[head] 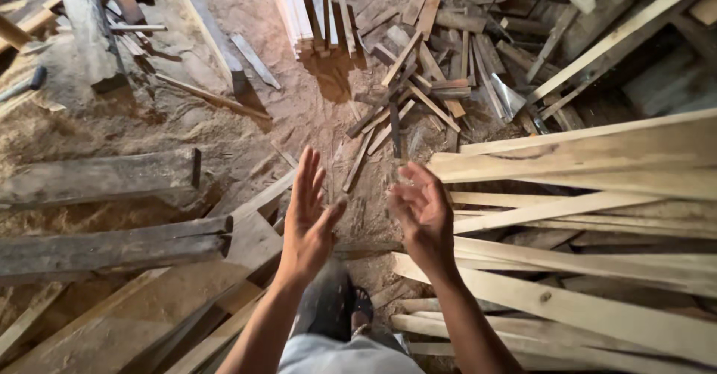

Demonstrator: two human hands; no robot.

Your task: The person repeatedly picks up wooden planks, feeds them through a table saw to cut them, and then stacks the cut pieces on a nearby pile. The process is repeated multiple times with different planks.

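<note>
Both hands — left hand (308, 213), right hand (423, 213) — are held open and empty above the sawdust-strewn floor (187, 120); the pale sawn wooden planks (597, 165) lie nearest, rightward.

Both forearms extend forward from the lower edge of the view, bare, converging slightly. Left hand (308, 217): raised, palm turned inward toward the right, fingers straight and close together, thumb spread; grip empty. Right hand (423, 211): raised at matching height, palm facing the left hand, fingers loosely curled; grip empty. Hands apart, not touching.
</note>
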